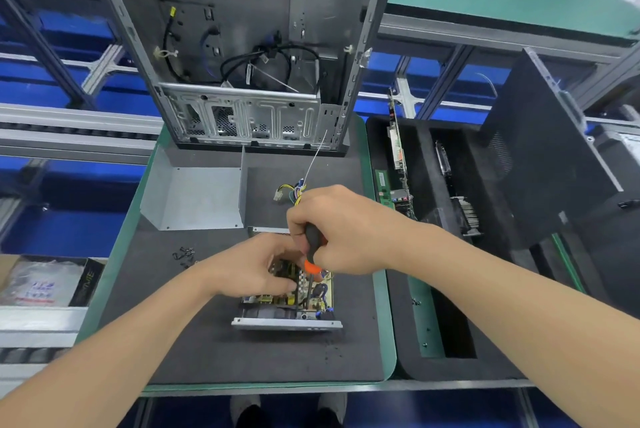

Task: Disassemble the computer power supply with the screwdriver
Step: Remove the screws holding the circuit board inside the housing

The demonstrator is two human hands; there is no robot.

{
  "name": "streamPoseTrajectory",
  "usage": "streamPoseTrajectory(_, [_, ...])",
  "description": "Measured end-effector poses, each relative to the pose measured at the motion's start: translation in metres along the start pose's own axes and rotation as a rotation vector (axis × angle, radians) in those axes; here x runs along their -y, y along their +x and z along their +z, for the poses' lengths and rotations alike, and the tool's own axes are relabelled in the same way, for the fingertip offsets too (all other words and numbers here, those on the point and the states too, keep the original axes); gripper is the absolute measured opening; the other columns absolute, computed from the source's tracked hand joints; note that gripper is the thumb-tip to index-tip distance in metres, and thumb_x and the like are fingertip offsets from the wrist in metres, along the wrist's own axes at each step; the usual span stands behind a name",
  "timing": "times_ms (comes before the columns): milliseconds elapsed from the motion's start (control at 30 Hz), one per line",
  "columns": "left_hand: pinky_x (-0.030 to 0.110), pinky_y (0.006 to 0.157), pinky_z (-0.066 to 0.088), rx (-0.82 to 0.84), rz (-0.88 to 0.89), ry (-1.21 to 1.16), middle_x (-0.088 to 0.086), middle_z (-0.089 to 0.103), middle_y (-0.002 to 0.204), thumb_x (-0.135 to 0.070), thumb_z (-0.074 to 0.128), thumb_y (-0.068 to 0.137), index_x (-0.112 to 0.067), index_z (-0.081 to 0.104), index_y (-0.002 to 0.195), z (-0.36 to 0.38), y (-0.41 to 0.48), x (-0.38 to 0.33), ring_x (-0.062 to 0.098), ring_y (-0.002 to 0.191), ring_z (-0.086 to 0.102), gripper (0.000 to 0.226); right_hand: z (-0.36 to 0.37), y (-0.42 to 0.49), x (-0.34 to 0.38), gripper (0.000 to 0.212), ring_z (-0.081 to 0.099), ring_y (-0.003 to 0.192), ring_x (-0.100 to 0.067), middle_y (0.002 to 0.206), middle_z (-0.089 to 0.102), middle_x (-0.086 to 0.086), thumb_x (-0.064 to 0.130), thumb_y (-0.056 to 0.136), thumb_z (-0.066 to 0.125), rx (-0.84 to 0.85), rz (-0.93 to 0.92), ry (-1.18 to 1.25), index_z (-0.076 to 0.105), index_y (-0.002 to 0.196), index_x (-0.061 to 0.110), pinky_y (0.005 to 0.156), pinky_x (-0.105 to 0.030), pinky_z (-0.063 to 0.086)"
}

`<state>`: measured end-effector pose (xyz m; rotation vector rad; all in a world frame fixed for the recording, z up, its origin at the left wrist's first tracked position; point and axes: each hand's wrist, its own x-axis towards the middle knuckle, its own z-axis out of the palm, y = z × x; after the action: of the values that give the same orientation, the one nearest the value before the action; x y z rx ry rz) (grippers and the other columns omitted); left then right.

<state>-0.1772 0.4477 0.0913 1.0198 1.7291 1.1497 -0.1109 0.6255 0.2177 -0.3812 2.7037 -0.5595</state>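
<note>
A padded worktop (214, 351) carries an open case (242, 29) standing at its back, with a bent metal cover (197, 197) lying just in front. Nearer the front edge sits the opened power supply (287, 322), circuit board exposed. The right hand (346, 230) wraps its fingers round a screwdriver (313, 254), tip down on the board. The left hand (256, 268) curls its fingers over the board's parts. Loose screws (183, 254) lie to the left.

You have an open computer case (242, 47) at top centre. A foam tray (420, 150) of circuit boards (398, 150) sits right, loose screws (183, 253) centre-left.
</note>
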Motion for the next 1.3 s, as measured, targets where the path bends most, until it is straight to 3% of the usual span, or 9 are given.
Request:
streamPoseTrajectory(67, [0.028, 0.104, 0.048, -0.005, -0.001, -0.03, -0.003, 0.076, 0.119, 0.005, 0.072, 0.089, -0.018, 0.069, 0.116, 0.001, 0.0, 0.001, 0.014, 0.118, 0.068, 0.035, 0.001, -0.001, 0.002, 0.024, 0.051, 0.084, -0.012, 0.083, 0.059, 0.006, 0.004, 0.071, 0.064, 0.015, 0.005, 0.004, 0.059, 0.077, 0.026, 0.075, -0.043, 0.054])
streamPoseTrajectory(167, [0.01, 0.089, 0.045, -0.032, 0.017, -0.065, -0.016, 0.075, 0.107, -0.006, 0.078, 0.091, -0.043, 0.07, 0.1, 0.002, -0.001, -0.006, 0.001, 0.102, 0.068, 0.039, 0.007, -0.002, 0.004, 0.022, 0.053, 0.084, -0.014, 0.085, 0.052, 0.009, 0.004, 0.073, 0.062, 0.042, 0.003, 0.007, 0.06, 0.078, 0.026, 0.075, -0.044, 0.055])
streamPoseTrajectory(300, [0.003, 0.081, 0.043, -0.034, 0.039, -0.097, -0.025, 0.071, 0.098, -0.012, 0.081, 0.09, -0.049, 0.069, 0.087, 0.004, -0.003, -0.009, -0.007, 0.091, 0.064, 0.038, 0.014, -0.002, 0.005, 0.019, 0.051, 0.083, -0.014, 0.086, 0.046, 0.01, 0.007, 0.075, 0.064, 0.065, 0.011, 0.005, 0.061, 0.082, 0.024, 0.073, -0.048, 0.055])
streamPoseTrajectory(433, [0.004, 0.081, 0.043, -0.037, 0.018, -0.106, -0.026, 0.071, 0.095, -0.014, 0.083, 0.088, -0.024, 0.071, 0.095, 0.005, -0.003, -0.003, -0.007, 0.09, 0.064, 0.017, 0.015, -0.003, 0.007, 0.018, 0.053, 0.086, -0.016, 0.089, 0.046, 0.009, 0.007, 0.077, 0.064, 0.074, 0.002, -0.005, 0.06, 0.083, 0.024, 0.074, -0.048, 0.055])
streamPoseTrajectory(567, [0.01, 0.082, 0.047, -0.023, 0.037, -0.166, -0.018, 0.074, 0.097, -0.022, 0.081, 0.091, -0.042, 0.072, 0.089, 0.004, -0.003, -0.006, -0.001, 0.091, 0.066, 0.023, 0.009, -0.002, 0.007, 0.023, 0.052, 0.084, -0.014, 0.087, 0.047, 0.011, 0.006, 0.074, 0.063, 0.054, -0.001, -0.01, 0.057, 0.078, 0.028, 0.073, -0.047, 0.055])
streamPoseTrajectory(667, [0.012, 0.086, 0.047, -0.018, 0.034, -0.231, -0.015, 0.075, 0.099, -0.031, 0.078, 0.09, -0.041, 0.074, 0.094, 0.004, -0.003, -0.006, 0.002, 0.093, 0.068, 0.011, 0.006, -0.001, 0.006, 0.024, 0.051, 0.084, -0.014, 0.087, 0.048, 0.011, 0.006, 0.074, 0.062, 0.036, 0.003, -0.019, 0.056, 0.077, 0.029, 0.073, -0.047, 0.055])
streamPoseTrajectory(800, [0.01, 0.085, 0.046, -0.02, 0.052, -0.222, -0.02, 0.073, 0.098, -0.025, 0.077, 0.091, -0.046, 0.072, 0.086, 0.005, -0.003, -0.005, -0.002, 0.092, 0.066, 0.022, 0.012, -0.002, 0.007, 0.019, 0.052, 0.085, -0.015, 0.087, 0.047, 0.011, 0.008, 0.076, 0.063, 0.059, -0.007, -0.017, 0.059, 0.079, 0.026, 0.073, -0.047, 0.055])
streamPoseTrajectory(1000, [0.006, 0.078, 0.046, 0.011, 0.056, -0.203, -0.019, 0.073, 0.092, -0.006, 0.075, 0.093, -0.044, 0.073, 0.08, 0.003, -0.002, -0.001, -0.005, 0.085, 0.065, 0.041, 0.018, -0.003, 0.007, 0.015, 0.054, 0.085, -0.018, 0.089, 0.046, 0.01, 0.011, 0.079, 0.065, 0.072, -0.013, -0.006, 0.059, 0.081, 0.025, 0.072, -0.047, 0.055])
streamPoseTrajectory(1300, [0.019, 0.08, 0.052, 0.017, 0.04, -0.237, -0.012, 0.074, 0.09, -0.016, 0.076, 0.092, -0.038, 0.077, 0.079, 0.005, -0.002, -0.001, 0.008, 0.085, 0.066, 0.025, 0.017, -0.006, 0.01, 0.018, 0.055, 0.086, -0.02, 0.094, 0.047, 0.007, 0.008, 0.079, 0.064, 0.077, -0.025, -0.034, 0.06, 0.084, 0.025, 0.071, -0.047, 0.055])
